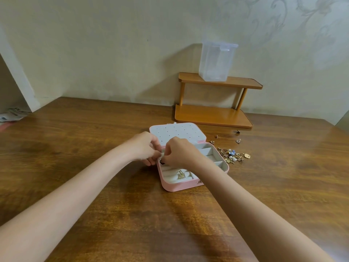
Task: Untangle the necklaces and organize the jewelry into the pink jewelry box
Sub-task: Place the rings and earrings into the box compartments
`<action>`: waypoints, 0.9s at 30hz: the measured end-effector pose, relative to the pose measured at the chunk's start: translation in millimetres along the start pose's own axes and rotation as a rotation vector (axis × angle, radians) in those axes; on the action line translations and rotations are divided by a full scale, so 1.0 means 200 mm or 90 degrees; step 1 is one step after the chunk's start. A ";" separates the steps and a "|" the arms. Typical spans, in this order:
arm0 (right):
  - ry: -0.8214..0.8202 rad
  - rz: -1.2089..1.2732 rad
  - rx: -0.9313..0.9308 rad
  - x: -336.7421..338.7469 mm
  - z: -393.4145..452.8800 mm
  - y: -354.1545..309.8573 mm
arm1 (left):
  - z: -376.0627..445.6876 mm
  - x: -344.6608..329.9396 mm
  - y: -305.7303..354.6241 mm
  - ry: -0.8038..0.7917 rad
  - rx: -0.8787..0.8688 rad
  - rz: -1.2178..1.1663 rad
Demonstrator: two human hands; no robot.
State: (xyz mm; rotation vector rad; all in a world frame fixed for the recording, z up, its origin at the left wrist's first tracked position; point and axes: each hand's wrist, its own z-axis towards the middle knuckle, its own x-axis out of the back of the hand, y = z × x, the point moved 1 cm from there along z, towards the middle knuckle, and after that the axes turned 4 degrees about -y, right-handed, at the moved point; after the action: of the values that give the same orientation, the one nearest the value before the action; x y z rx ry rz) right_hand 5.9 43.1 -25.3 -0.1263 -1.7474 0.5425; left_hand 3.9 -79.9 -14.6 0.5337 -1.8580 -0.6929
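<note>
The pink jewelry box [181,187] lies open on the wooden table, its white lid [177,132] with small holes tipped back. My left hand [146,148] and my right hand [178,153] meet over the box's left rear part, fingers curled. Between their fingertips sits a small dark ring [162,162], pinched at the ring rolls. A gold ring [181,174] stands in the front ring rolls. A pile of tangled gold jewelry [233,156] lies on the table just right of the box.
Several loose earrings [226,138] are scattered behind the pile. A small two-tier wooden shelf [213,115] stands at the back against the wall, with a clear plastic container [217,61] on top. The table's left edge drops off near crumpled paper [13,113].
</note>
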 end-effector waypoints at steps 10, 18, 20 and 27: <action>0.123 0.085 -0.057 0.28 0.00 0.21 | 0.00 0.02 0.09 0.075 -0.081 0.097; 0.276 0.039 -0.218 0.45 0.03 0.72 | 0.13 -0.13 0.30 0.036 -0.224 0.126; 0.261 0.002 -0.238 0.44 0.09 0.83 | 0.16 -0.14 0.32 0.028 -0.240 0.126; 0.245 -0.009 -0.231 0.39 0.19 0.99 | 0.24 -0.19 0.30 0.037 -0.255 0.115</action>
State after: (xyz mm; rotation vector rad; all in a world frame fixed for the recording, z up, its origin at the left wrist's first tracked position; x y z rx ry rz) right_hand -89.1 234.9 -45.0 -0.4445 -1.4503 0.1679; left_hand -30.1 -0.7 -15.3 0.1227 -1.6317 -0.8881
